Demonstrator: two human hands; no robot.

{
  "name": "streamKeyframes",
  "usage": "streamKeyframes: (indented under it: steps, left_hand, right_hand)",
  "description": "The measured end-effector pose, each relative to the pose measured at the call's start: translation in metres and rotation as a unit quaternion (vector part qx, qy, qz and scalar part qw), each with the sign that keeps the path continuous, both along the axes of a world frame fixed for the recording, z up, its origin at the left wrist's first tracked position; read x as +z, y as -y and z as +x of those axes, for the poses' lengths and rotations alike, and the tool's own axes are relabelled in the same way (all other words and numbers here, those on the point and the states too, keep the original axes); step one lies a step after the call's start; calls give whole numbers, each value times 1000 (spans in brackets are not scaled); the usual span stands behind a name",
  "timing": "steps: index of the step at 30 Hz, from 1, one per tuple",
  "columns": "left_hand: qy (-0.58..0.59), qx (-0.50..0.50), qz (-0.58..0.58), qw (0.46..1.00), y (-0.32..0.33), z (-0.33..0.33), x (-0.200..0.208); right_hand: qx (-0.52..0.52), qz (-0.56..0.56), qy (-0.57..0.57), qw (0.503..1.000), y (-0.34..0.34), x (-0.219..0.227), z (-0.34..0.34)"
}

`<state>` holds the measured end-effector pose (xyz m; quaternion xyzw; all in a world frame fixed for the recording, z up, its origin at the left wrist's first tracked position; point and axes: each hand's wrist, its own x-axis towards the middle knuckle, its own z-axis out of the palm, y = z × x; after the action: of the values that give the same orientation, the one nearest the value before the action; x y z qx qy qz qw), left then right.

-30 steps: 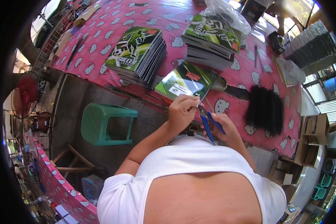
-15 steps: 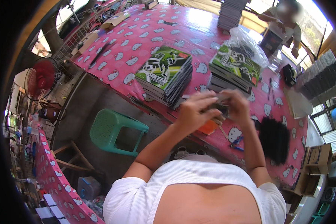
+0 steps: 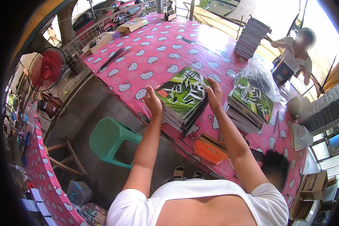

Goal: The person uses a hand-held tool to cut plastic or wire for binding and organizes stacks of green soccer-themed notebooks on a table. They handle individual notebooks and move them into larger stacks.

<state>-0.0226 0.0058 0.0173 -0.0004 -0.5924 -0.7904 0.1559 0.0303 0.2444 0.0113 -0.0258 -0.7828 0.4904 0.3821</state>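
A stack of spiral notebooks [image 3: 186,92] with green and black soccer covers sits on the pink table. Against its left side, my left hand [image 3: 154,101] presses with the thumb up. My right hand [image 3: 214,95] grips the opposite side, near the black spiral bindings, so the stack is held between both hands. A second stack of similar notebooks [image 3: 248,98] stands to the right, partly under crumpled clear plastic [image 3: 258,77]. Below my right forearm lie an orange object [image 3: 209,151] and a brown strip-like piece [image 3: 213,141] beside it.
The pink table [image 3: 139,69] has a patterned cover. A green stool [image 3: 109,137] stands at its left edge, with a red fan [image 3: 47,69] beyond. A bundle of black bindings [image 3: 275,167] lies at right. Across the table, a person [image 3: 299,56] handles a dark book near a tall stack [image 3: 252,37].
My hands have moved from the front table edge, where they handled something small and blurred, to the sides of the left stack. Its top cover now faces another way.
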Motion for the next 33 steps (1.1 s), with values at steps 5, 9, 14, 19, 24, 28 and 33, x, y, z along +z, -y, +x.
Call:
streamKeyframes:
  steps: [5, 9, 14, 19, 24, 28, 33]
  left_hand:
    - [-34, 83, -58, 994, -5, 3, 3]
    - [-84, 126, -52, 987, 38, -4, -13]
    - [-195, 26, 53, 979, -3, 75, 87]
    - [-239, -208, -34, 948, -64, 129, 91]
    - [-152, -320, -130, 926, -92, 161, 78]
    - [-174, -396, -293, 853, -74, 167, 75]
    - [-275, -412, -397, 773, -48, 148, 36]
  right_hand:
    - [-87, 105, 99, 986, 7, 25, 0]
    - [-198, 255, -4, 946, 5, 81, 68]
    - [-517, 107, 280, 802, -166, 65, 191]
    - [-396, 26, 309, 864, -181, 69, 250]
    - [-312, 71, 129, 939, -100, 58, 283]
    - [-117, -169, 164, 965, -26, -9, 313]
    - [-82, 101, 175, 976, 9, -40, 323]
